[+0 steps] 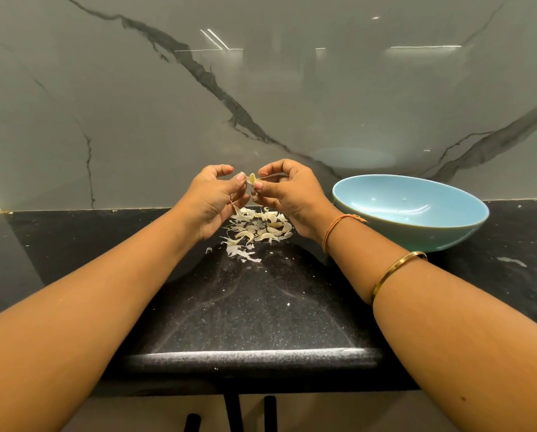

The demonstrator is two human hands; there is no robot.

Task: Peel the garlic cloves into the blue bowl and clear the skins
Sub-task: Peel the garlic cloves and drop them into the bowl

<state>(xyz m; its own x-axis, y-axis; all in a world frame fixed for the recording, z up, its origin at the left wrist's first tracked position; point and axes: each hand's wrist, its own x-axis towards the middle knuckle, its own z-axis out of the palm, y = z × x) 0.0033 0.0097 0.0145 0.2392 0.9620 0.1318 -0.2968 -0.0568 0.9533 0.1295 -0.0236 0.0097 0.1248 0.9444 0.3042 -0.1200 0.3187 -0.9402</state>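
Above the black countertop [261,307] I see both hands raised | left hand [212,198] pinches one garlic clove [252,179] by the fingertips | right hand [287,194] pinches the same clove from its other side | pile of cloves and skins [256,229] lies under them | blue bowl [416,238] stands right of the pile, apart

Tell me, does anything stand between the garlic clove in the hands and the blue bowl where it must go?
Nothing visible does. The left hand and right hand pinch the small pale garlic clove; the wide light-blue bowl stands open to its right on the black speckled counter, beyond only the right hand itself.
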